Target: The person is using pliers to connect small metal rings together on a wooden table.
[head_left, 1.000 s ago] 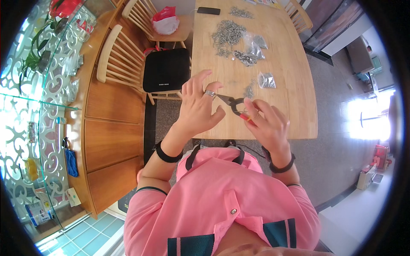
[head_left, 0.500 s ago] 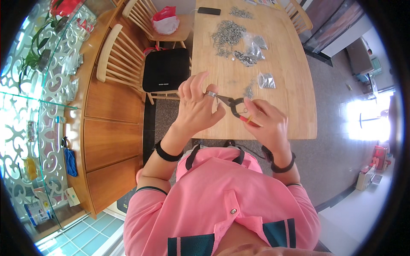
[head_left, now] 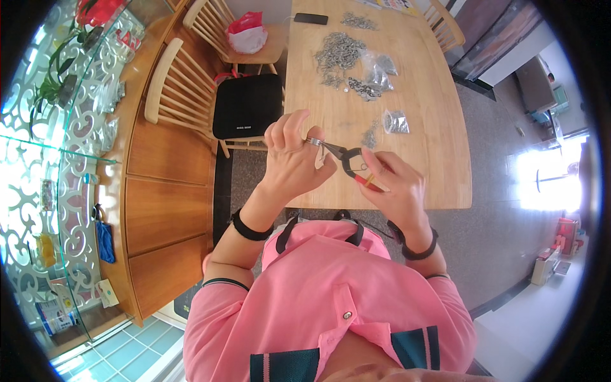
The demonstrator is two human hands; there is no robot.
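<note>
My right hand (head_left: 400,186) grips a pair of small pliers (head_left: 347,153) with dark jaws and red and yellow handles. Their narrow tips point left and reach a silver ring band (head_left: 313,141) on a finger of my left hand (head_left: 284,156). That hand is raised just above the near left part of the table, its fingers bent and its thumb curved below the plier tips. Something thin and silvery shows between thumb and finger, too small to name. Beyond the pliers lie a little heap of fine metal pieces (head_left: 370,135) and a clear bag of small grey parts (head_left: 396,121).
Farther up the wooden table (head_left: 439,165) are a large pile of metal chain (head_left: 340,52), more clear bags (head_left: 382,71), another small metal heap (head_left: 358,21) and a black phone (head_left: 310,18). A chair with a black cushion (head_left: 248,106) stands at the left, beside a wooden cabinet (head_left: 168,153).
My right hand has shifted very slightly left with the pliers. The left hand stays almost where it was, and the plier tips remain at the ring band.
</note>
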